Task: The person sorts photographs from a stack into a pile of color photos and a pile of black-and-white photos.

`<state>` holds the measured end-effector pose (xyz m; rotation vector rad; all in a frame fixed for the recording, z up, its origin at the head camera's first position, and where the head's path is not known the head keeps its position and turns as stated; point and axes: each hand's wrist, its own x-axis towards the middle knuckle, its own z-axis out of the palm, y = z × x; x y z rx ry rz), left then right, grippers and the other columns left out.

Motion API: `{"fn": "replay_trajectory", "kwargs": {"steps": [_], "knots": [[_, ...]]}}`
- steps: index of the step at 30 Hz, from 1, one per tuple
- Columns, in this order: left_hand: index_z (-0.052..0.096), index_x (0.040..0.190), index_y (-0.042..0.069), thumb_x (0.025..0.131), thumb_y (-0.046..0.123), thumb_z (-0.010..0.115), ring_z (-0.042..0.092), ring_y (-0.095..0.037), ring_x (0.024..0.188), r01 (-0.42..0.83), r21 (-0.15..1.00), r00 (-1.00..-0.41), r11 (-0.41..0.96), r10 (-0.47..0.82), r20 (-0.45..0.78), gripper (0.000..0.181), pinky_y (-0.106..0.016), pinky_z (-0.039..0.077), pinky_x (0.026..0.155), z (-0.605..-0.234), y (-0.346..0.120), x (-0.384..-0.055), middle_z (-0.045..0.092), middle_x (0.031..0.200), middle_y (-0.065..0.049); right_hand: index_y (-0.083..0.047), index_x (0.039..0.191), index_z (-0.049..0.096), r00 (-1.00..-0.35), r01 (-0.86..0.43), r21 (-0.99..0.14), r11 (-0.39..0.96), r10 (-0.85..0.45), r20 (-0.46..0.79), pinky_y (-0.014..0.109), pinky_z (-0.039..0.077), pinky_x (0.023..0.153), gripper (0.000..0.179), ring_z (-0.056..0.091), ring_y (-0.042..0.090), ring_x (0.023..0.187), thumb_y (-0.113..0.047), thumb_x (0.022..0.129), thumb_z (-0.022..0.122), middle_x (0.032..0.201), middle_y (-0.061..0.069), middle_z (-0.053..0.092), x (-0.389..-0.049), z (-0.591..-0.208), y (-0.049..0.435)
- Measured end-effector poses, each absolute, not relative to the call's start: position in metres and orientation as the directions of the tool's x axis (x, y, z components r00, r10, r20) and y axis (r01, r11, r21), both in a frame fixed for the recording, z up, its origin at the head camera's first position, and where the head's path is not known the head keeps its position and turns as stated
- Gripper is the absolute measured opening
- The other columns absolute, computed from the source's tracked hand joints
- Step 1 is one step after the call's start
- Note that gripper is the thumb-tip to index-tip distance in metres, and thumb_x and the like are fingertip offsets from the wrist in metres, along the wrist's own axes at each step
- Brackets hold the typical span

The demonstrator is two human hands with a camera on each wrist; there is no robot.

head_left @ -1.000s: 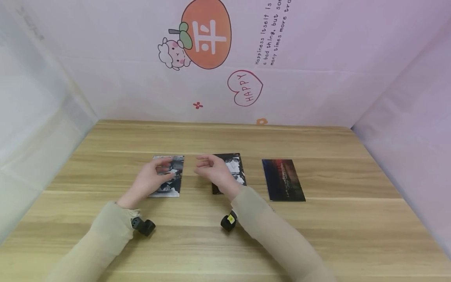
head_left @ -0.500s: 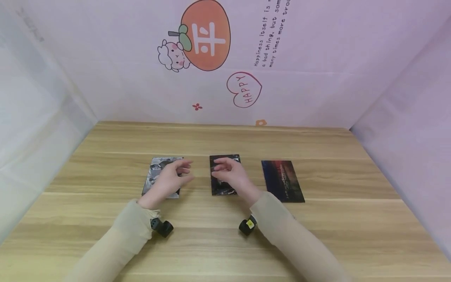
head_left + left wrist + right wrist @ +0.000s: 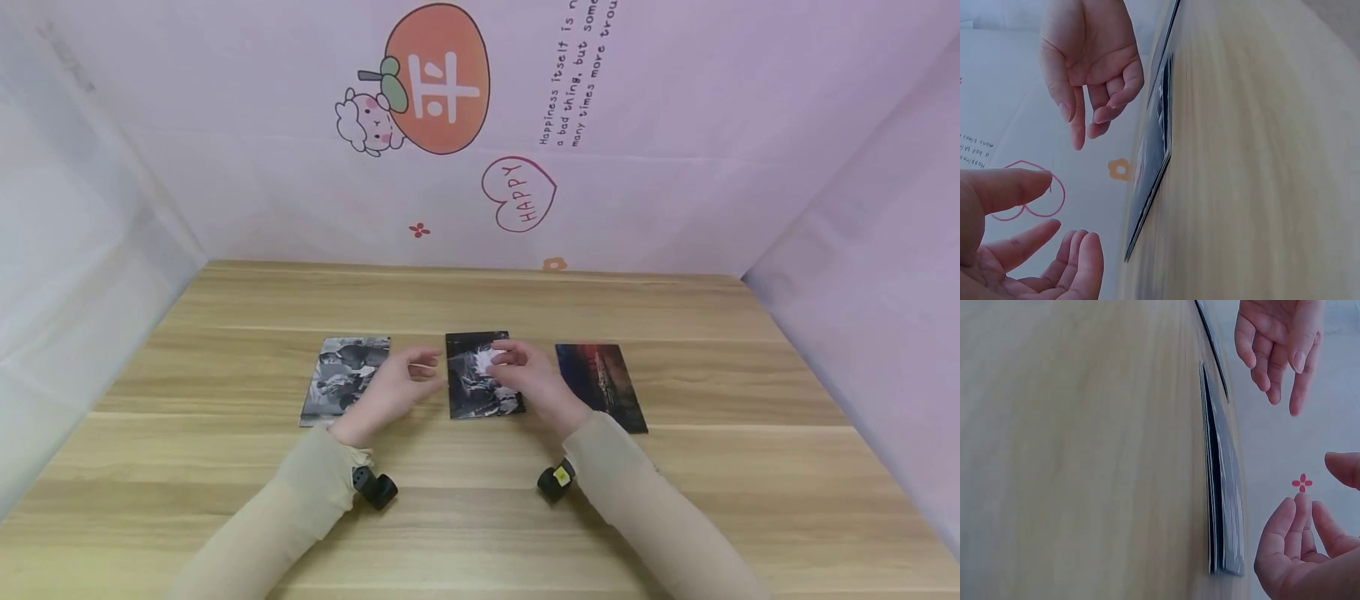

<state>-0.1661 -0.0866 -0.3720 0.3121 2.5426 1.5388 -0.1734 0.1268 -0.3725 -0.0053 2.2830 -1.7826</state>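
Three photo prints lie in a row on the table. The left black-and-white print (image 3: pixel 341 375) is partly covered by my left hand (image 3: pixel 390 392), whose loosely bent fingers point at the gap beside the middle one. My right hand (image 3: pixel 538 383) hovers over the right side of the middle black-and-white print (image 3: pixel 471 387); its fingers are relaxed and hold nothing. Behind that wrist is the dark red and blue print (image 3: pixel 603 379), its lower left hidden. Low in the right wrist view, a pile of prints (image 3: pixel 1229 500) shows several layered edges. Both hands are raised above the prints, palms facing each other.
The wood-grain table (image 3: pixel 450 533) runs back to a white printed cloth (image 3: pixel 285 183), with more white cloth on both sides. Small black cameras sit at the left wrist (image 3: pixel 375 490) and the right wrist (image 3: pixel 555 483).
Both hands have moved to the right together, holding nothing. The left hand has shifted off much of the left print, and the right has crossed the middle print. The prints stay in place.
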Motion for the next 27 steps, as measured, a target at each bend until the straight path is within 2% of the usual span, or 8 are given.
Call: {"fn": "replay_trajectory", "kwargs": {"steps": [6, 16, 27], "knots": [[0.052, 0.13, -0.002, 0.085, 0.006, 0.067, 0.059, -0.034, 0.112, 0.079, 0.883, -0.967, 0.462, 0.25, -0.044, 0.048, -0.042, 0.049, 0.096, -0.372, -0.075, -0.166, 0.058, 0.124, -0.022, 0.001, 0.136, 0.046, -0.973, 0.14, -0.943, 0.303, -0.136, -0.188, 0.043, 0.046, 0.1, 0.049, 0.055, 0.032, 0.113, -0.009, 0.09, 0.06, 0.126, 0.023, 0.053, -0.176, -0.376, 0.141], [0.048, 0.134, 0.0, 0.085, 0.008, 0.067, 0.054, -0.035, 0.119, 0.021, 0.891, -0.965, 0.453, 0.242, -0.1, 0.053, -0.044, 0.044, 0.102, -0.376, -0.069, -0.169, 0.052, 0.133, -0.024, 0.003, 0.136, 0.044, -0.975, 0.133, -0.927, 0.35, -0.122, -0.185, 0.041, 0.051, 0.094, 0.05, 0.053, 0.036, 0.118, -0.008, 0.09, 0.059, 0.134, 0.026, 0.049, -0.178, -0.376, 0.156], [0.044, 0.138, 0.001, 0.086, 0.007, 0.066, 0.053, -0.035, 0.121, -0.034, 0.898, -0.964, 0.438, 0.223, -0.145, 0.057, -0.043, 0.046, 0.101, -0.381, -0.065, -0.173, 0.05, 0.135, -0.024, 0.001, 0.139, 0.041, -0.968, 0.15, -0.895, 0.42, -0.119, -0.219, 0.046, 0.044, 0.102, 0.053, 0.046, 0.036, 0.126, -0.012, 0.09, 0.06, 0.137, 0.024, 0.047, -0.178, -0.379, 0.16]]}}
